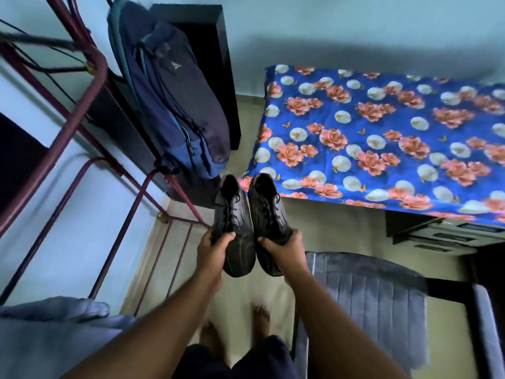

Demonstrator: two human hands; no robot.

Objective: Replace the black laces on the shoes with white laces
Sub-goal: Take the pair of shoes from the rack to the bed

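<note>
Standing, view down. Left hand (216,248) grips the toe end of the left black shoe (235,225), thumb on top; right hand (284,248) grips the toe end of the right black shoe (269,214). Both shoes held in the air side by side, black laces (229,212) threaded, near the floral bed (382,138). Backpack (175,105) hangs on the left.

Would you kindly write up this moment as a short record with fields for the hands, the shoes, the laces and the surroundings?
left hand: left hand grips the toe end of the left shoe
right hand: right hand grips the toe end of the right shoe
shoes: both black, held side by side in the air, toes toward the person
laces: black laces still threaded
white laces: none in view
surroundings: bed with floral sheet ahead; backpack hanging on the left
</note>
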